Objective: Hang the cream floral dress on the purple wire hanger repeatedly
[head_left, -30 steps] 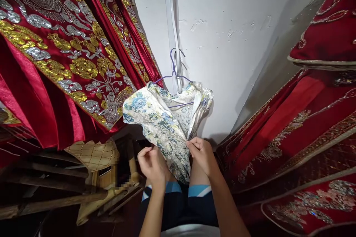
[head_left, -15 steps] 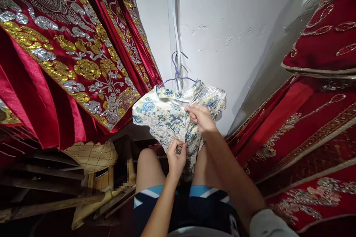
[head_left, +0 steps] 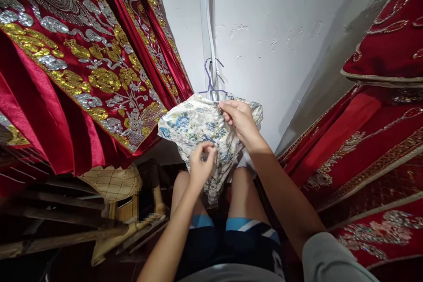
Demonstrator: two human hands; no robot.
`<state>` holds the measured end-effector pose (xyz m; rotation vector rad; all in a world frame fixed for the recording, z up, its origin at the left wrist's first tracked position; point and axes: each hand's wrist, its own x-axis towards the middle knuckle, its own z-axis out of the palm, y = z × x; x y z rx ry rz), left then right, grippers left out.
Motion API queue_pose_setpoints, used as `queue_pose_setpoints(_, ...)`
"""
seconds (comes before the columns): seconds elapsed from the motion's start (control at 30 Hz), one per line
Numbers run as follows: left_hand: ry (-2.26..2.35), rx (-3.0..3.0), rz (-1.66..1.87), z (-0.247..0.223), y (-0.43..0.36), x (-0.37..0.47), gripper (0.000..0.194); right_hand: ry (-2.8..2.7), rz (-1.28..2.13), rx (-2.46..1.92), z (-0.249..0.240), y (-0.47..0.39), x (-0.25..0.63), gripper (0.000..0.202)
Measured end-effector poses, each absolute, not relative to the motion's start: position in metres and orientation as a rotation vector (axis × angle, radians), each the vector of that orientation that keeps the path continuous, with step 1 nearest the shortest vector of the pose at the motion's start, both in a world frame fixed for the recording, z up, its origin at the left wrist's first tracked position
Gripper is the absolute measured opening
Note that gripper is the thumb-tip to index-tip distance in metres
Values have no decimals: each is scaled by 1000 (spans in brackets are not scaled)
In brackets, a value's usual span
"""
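A short-sleeved floral blouse point(head_left: 185, 123), white with blue and yellow flowers, hangs on a purple wire hanger point(head_left: 209, 75). A straight seam or closure runs down its middle from the neckline. My right hand point(head_left: 241, 119) is closed in a pinch at the top of this line, by the collar; whether a zip pull is between the fingertips is hidden. Lower down, my left hand point(head_left: 201, 165) has thumb and fingertips curled together against the same line, pinching the cloth. Below my hands the blouse narrows and hangs between my knees.
Red costumes with gold and silver sequins point(head_left: 105, 79) hang at left, and more red embroidered cloth point(head_left: 363, 141) at right. A white pipe point(head_left: 208, 17) runs down the white wall point(head_left: 280, 4). Wooden furniture point(head_left: 112, 233) stands low at left.
My right hand has slid up the middle line from the chest to the neckline, where the edges now lie closer together. My left hand has also moved up and slightly left.
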<state>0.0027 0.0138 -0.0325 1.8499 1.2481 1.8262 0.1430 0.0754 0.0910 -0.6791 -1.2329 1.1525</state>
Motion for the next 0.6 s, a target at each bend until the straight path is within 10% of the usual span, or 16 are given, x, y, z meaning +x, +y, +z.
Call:
queue_pose_setpoints(0.27,1150,2518,1740,96,59,-8,15,-1413,983,-705,88,77,143,23)
queue_pose_setpoints(0.6,1493,1645,2271,79,82,-111,33,-1528,1069,-936,15,58,136,22)
